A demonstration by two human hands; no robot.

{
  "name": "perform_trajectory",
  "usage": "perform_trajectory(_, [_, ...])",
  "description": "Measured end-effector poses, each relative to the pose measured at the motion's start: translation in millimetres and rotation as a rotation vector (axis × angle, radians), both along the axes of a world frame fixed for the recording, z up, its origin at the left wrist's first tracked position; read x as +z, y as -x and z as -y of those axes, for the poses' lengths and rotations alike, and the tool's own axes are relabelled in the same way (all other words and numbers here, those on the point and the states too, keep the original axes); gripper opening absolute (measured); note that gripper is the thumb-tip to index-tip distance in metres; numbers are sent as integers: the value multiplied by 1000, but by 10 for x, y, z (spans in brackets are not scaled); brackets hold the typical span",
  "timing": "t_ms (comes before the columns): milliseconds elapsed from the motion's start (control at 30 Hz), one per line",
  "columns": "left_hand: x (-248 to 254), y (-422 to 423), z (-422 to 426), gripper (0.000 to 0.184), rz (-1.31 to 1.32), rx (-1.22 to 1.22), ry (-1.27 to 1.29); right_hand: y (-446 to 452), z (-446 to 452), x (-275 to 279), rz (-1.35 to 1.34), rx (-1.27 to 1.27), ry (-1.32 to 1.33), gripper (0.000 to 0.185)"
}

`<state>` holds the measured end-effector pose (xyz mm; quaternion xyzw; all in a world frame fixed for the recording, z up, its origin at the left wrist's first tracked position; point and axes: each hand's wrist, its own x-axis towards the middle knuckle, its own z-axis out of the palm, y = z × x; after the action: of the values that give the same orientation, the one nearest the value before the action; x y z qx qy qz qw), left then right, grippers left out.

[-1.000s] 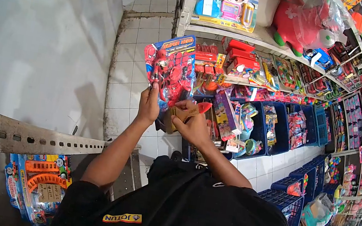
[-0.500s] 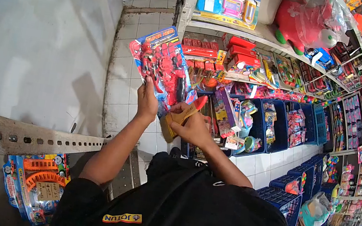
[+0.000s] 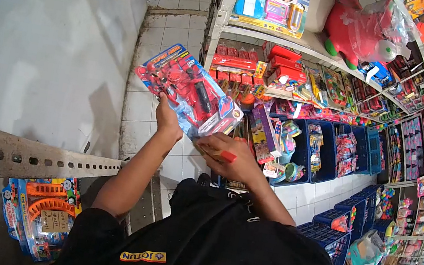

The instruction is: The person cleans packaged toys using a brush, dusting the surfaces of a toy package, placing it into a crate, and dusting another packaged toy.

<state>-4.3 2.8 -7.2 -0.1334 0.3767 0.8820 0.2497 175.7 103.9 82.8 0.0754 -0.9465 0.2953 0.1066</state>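
Observation:
My left hand (image 3: 168, 118) grips the lower left edge of a toy blister pack (image 3: 189, 86), thumb on its front. The pack has a blue and orange header card with red toy parts and a black piece under clear plastic. It is tilted, with its bottom end turned toward me. My right hand (image 3: 232, 159) is closed just below that bottom end. From its fingers sticks out a red-ended object (image 3: 228, 156), mostly hidden, so I cannot make out its kind. Whether my right fingers touch the pack is unclear.
Shelves of boxed toys (image 3: 286, 72) stand ahead, with blue plastic crates (image 3: 326, 152) of toys below. A perforated metal bar (image 3: 28, 160) runs along the left, above packaged train tracks (image 3: 47, 211). A bare wall (image 3: 46, 48) rises on the left.
The pack has tipped over to the left and its bottom end has swung up toward my right hand. My right hand has turned, and the brown cardboard-like piece in it is now largely hidden.

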Motion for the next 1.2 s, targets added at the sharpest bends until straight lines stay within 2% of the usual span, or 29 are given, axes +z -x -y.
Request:
perform_trajectory(200, [72, -63, -7, 55, 62, -79, -170, -273, -273, 269, 57, 35, 137, 39])
perform_trajectory(300, [88, -63, 15, 55, 16, -142, -262, -418, -440, 330, 131, -43, 123, 39])
perform_trajectory(533, [184, -112, 63, 52, -64, -257, -412, -614, -702, 343, 77, -299, 472, 36])
perform_trajectory(567, [161, -108, 62, 56, -104, -265, -408, -635, -701, 352, 62, -352, 573, 34])
perform_trajectory(667, [243, -143, 77, 57, -119, -274, -376, -675, -790, 280, -36, -449, 521, 31])
perform_trajectory(700, [250, -149, 75, 57, -133, -278, -378, -674, -783, 297, -37, -472, 576, 31])
perform_trajectory(800, [271, -149, 72, 57, -162, -285, -381, -679, -845, 203, -129, -485, 641, 31])
perform_trajectory(967, [339, -182, 97, 55, -197, -307, -390, -653, -863, 251, -170, -472, 566, 29])
perform_trajectory(1100, [263, -200, 84, 52, -247, -325, -288, -586, -806, 160, -173, -443, 559, 29])
perform_trajectory(1200, [226, -209, 91, 51, -345, -422, -277, -517, -756, 133, -179, -458, 615, 31])
